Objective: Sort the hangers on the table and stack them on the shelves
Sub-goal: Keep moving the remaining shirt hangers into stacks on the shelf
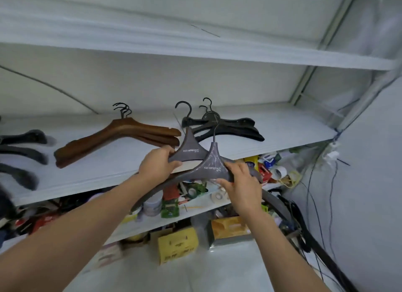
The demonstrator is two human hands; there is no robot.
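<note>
Now left hand (pixel 158 163), right hand (pixel 242 183) hold two grey hangers (pixel 211 164).

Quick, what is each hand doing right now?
Left hand: closed, gripping the rear grey hanger.
Right hand: closed, gripping the front grey hanger.

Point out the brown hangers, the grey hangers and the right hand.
brown hangers (pixel 121 129): head view, wood below hooks
grey hangers (pixel 190 151): head view, rear hanger's neck
right hand (pixel 241 183): head view, back of hand
</note>
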